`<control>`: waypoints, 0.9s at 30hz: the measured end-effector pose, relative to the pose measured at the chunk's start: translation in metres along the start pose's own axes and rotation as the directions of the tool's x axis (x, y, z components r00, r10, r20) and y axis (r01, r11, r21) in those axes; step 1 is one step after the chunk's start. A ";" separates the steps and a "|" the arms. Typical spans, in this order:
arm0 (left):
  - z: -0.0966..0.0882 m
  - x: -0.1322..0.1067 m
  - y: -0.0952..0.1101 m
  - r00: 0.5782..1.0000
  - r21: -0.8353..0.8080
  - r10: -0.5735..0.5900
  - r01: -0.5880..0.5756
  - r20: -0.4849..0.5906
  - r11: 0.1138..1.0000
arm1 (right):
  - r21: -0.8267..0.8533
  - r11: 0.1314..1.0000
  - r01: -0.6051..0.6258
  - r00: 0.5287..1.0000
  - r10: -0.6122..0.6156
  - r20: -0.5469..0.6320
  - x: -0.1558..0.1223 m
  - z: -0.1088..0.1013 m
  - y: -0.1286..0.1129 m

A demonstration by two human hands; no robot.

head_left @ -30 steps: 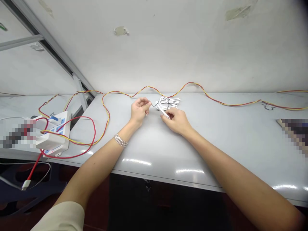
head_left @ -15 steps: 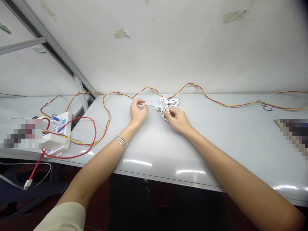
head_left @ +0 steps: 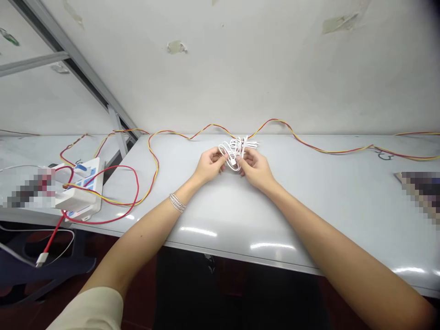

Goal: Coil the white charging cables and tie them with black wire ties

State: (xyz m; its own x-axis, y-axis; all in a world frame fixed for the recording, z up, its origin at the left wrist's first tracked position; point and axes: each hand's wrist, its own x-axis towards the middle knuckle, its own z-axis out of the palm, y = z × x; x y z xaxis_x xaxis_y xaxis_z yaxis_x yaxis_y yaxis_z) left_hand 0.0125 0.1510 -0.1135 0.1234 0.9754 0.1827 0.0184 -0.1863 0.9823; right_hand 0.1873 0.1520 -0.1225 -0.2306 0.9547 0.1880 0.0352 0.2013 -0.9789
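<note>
Pinching from both sides, the fingers (head_left: 220, 158) of the left hand (head_left: 208, 167) and the fingers (head_left: 247, 159) of the right hand (head_left: 257, 171) are now together, clamped on one white cable coil (head_left: 237, 149). Only a moment ago the left hand stayed apart and the right hand alone was at the loops; now the bundle is held between both hands and looks more gathered. The coil sits at twelve o'clock from the wrists, near the back edge of the worktop (head_left: 220, 215). A small white connector (head_left: 233, 161) shows among the loops, but the fingers cover much of the coil, so I cannot count its turns or follow its ends. The thin black wire seen earlier cannot be made out now. Just behind the coil runs a twisted red-and-yellow wire (head_left: 309, 145). A silver bracelet (head_left: 177, 202) circles the left wrist. At nine o'clock stands a white power strip (head_left: 97, 183), and at eight o'clock a red cable (head_left: 51, 240) hangs below the worktop edge. At three o'clock, one object (head_left: 417, 192) is pixelated and cut off by the frame, so I cannot tell what it is.
</note>
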 end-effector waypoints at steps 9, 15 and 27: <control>-0.001 0.005 -0.001 0.993 -0.162 -0.118 0.113 -0.024 0.980 | 0.022 0.995 -0.096 0.995 0.096 0.019 0.001 -0.003 -0.008; 0.000 0.004 0.001 0.988 -0.165 -0.150 0.143 -0.029 0.976 | 0.009 0.996 -0.094 0.989 0.092 0.116 0.003 -0.007 -0.003; -0.007 0.003 0.000 0.980 -0.222 -0.196 0.182 -0.042 0.958 | -0.006 0.999 -0.047 0.983 0.048 0.179 0.002 -0.012 -0.004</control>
State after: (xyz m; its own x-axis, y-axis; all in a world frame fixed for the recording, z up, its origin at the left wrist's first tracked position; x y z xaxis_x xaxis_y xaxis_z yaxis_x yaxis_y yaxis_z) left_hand 0.0058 0.1552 -0.1125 0.0753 0.9971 -0.0113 -0.1803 0.0248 0.9833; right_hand 0.1985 0.1563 -0.1173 -0.3985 0.9088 0.1237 0.0520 0.1570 -0.9862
